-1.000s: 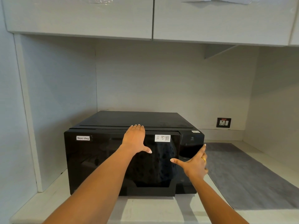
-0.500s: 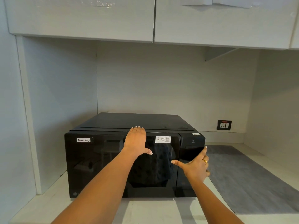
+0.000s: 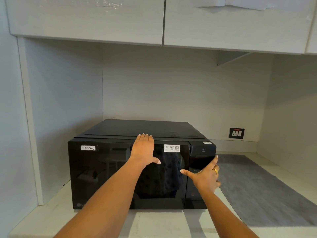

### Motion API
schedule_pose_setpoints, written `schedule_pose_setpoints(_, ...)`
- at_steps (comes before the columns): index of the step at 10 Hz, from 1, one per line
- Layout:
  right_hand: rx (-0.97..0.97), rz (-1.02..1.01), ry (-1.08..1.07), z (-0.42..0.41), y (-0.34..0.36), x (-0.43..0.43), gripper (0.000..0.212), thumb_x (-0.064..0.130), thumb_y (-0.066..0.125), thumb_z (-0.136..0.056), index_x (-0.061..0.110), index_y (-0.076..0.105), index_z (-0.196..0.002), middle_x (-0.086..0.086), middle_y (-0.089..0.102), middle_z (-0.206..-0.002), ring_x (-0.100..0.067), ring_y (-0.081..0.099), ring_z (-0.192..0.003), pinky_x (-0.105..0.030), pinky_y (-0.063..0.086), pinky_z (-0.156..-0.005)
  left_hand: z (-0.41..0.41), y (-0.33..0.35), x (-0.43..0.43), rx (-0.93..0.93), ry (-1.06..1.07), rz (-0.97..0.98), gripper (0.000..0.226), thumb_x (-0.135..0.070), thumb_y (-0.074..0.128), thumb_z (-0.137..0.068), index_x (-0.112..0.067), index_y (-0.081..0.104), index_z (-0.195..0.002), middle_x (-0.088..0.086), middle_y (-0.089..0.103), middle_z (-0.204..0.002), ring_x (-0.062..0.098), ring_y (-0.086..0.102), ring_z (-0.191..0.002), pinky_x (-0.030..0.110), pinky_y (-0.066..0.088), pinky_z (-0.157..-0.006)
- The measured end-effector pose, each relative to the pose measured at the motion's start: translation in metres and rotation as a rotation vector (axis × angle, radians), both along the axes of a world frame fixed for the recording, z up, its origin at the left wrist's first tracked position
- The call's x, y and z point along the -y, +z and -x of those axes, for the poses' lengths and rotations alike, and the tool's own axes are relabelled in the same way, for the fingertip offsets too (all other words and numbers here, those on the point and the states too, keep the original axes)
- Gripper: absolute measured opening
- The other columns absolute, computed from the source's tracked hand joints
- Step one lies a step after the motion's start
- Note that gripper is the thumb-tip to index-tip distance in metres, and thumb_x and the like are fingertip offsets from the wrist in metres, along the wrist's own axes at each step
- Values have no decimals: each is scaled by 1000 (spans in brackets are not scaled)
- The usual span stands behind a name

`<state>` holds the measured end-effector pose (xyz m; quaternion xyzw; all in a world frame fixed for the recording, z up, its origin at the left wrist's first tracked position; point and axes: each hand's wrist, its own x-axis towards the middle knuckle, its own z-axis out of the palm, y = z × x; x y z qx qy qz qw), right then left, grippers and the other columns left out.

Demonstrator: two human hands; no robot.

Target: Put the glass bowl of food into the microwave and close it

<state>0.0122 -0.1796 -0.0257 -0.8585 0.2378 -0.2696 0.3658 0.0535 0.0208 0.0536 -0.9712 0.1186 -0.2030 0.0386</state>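
The black microwave [image 3: 137,169] sits on a pale counter [image 3: 154,225], its dark glass door [image 3: 111,174] flush with the front and apparently shut. The left hand [image 3: 143,150] lies flat and spread against the upper middle of that door, fingertips reaching the microwave's top edge, grasping nothing. The right hand [image 3: 205,175] is also spread and empty, palm against the control panel [image 3: 201,152] at the microwave's right side, thumb pointing toward the door. The glass bowl of food is not visible; presumably it sits inside the microwave, though the tinted, reflective door hides it. A filled glass bowl would likely be heavy, rigid, smooth and breakable, best cupped under the base or at the rim with both hands. The door itself looks stiff and glossy, suiting a flat-palm press.
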Motion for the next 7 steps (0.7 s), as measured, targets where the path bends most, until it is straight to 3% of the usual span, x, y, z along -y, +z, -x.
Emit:
schedule_pose_setpoints(2, -15, -37, 8, 2, 4, -4, 135, 56, 80, -51, 19, -11, -145, -16, 17, -154, -40, 21, -139, -62, 23, -108, 5, -2, -1, 10, 3, -9, 111, -68, 60, -68, -6, 11, -145, 16, 15, -155, 31, 12, -143, 40, 6, -116)
schedule_pose_setpoints(4, -170, 16, -39, 9, 16, -19, 127, 58, 73, -61, 12, -12, -144, -14, 4, -157, -35, 6, -144, -61, 14, -111, 13, 2, -1, -8, -14, 61, 89, -68, 25, -85, -5, 7, -146, 14, 7, -156, 27, 2, -144, 40, 6, -116)
schedule_pose_setpoints(5, -203, -32, 10, 12, 35, -31, 117, 52, 69, -72, 8, -13, -143, -17, -6, -156, -33, -4, -144, -61, 7, -112, 18, 6, -1, -58, -3, 92, 82, -63, 16, -89, -6, 1, -146, 13, -2, -157, 25, -6, -144, 40, 2, -117)
schedule_pose_setpoints(7, -122, 6, 102, 11, 83, -44, 95, 49, 50, -86, 5, -11, -143, -19, -10, -155, -31, -9, -144, -55, 0, -114, 27, 28, -11, 75, 8, 149, 81, -63, 14, -89, -7, -4, -145, 11, -7, -157, 23, -11, -143, 39, -2, -116)
